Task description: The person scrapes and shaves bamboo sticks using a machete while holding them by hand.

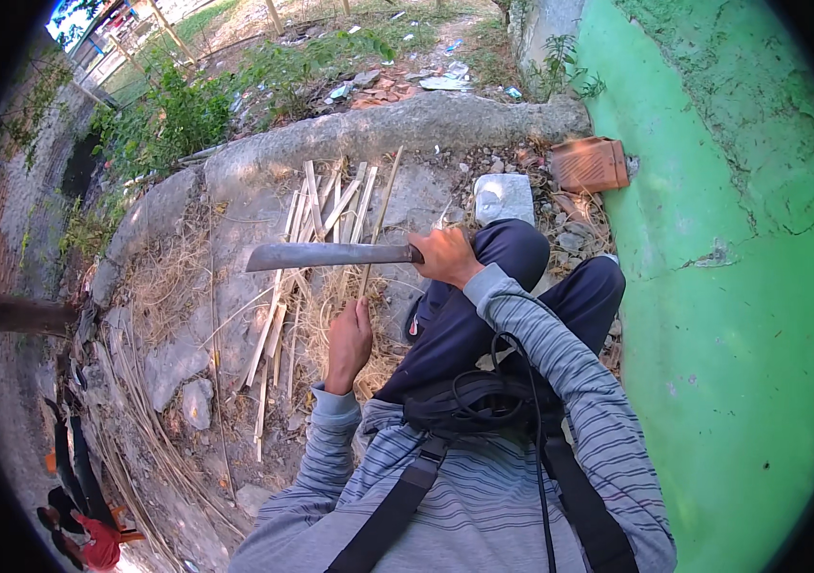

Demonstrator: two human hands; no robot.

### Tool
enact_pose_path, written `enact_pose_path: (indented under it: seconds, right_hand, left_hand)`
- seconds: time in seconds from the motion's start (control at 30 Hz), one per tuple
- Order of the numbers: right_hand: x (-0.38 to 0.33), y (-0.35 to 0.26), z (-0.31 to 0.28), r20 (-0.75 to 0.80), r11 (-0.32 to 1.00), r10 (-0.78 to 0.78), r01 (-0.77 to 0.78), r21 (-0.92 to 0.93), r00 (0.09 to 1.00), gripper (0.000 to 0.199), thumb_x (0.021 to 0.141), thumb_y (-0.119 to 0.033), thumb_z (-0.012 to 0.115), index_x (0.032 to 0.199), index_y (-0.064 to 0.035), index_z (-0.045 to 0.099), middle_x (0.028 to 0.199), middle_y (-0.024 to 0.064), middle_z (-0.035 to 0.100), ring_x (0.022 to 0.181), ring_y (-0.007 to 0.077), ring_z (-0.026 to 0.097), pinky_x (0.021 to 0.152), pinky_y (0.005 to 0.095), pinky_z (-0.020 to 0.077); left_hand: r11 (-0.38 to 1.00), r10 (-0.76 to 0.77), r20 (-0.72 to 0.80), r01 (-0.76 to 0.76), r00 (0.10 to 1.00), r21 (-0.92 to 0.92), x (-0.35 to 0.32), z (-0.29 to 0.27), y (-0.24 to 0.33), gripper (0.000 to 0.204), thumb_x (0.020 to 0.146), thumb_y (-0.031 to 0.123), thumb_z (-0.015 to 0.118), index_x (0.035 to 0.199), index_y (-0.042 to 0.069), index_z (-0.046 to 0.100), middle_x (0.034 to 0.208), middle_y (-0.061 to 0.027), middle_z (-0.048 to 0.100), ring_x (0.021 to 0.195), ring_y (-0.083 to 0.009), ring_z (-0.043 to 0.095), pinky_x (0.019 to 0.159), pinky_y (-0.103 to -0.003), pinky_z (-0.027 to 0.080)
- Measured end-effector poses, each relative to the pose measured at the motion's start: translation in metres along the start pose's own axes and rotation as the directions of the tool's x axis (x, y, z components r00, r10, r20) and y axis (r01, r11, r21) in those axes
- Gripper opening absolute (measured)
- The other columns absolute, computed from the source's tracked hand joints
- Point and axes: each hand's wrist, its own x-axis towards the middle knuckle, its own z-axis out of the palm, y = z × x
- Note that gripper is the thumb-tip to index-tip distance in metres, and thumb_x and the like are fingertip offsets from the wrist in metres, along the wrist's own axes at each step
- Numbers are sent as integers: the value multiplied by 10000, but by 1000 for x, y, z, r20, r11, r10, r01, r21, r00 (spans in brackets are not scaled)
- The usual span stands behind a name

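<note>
Both hands are busy: the right hand point(445, 256) is wrapped around the handle of a machete point(331, 255), while the left hand point(350, 339) pinches the lower end of a slender bamboo strip point(389, 196). Strip and blade cross nearly at right angles: the strip runs away from the person, leaning slightly right, and the machete lies level across it, tip pointing left. The crossing sits just beyond the left fingertips and just left of the right fist; neither hand is clearly nearer. Whether blade touches strip, I cannot tell. The right forearm reaches up and leftward across the thigh; the left forearm rises almost straight, thumb uppermost. More split strips point(313, 201) lie on the ground to the left.
</note>
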Motion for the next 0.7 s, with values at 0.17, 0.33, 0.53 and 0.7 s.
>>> enact_pose_path:
  seconds: [0.17,0.33,0.53,0.7]
  right_hand:
    - [4,23,1,33,944,315,-317,95,948,230,811,-284,718,1000,-153,714,717,193,688,697,428,694,654,561,541]
    - [1,0,-7,142,998,-32,25,50,989,188,824,-295,710,912,-130,732,737,194,695,725,443,694,686,559,551]
    - [15,31,-14,80,887,437,-444,129,896,221,827,-281,725,959,-103,731,875,206,733,835,428,717,769,548,560]
    - [9,8,-5,167,997,74,-78,17,983,195,819,-279,722,914,-110,707,825,205,714,826,429,714,750,547,552]
  left_hand:
    - [996,-66,59,69,996,-56,-14,-1,14,424,1111,315,416,934,-32,583,726,-270,557,648,-451,540,617,-507,398]
    - [998,-33,10,33,999,-59,-11,-5,6,420,1111,307,420,931,-36,582,723,-273,556,644,-454,540,614,-508,396]
    - [996,-91,107,91,990,2,-57,-15,4,372,1104,271,438,912,-22,561,719,-296,554,663,-508,551,590,-547,382]
    - [995,-100,63,101,993,-7,-56,-22,-21,393,1110,282,427,892,-23,542,707,-290,532,652,-496,531,593,-535,371]
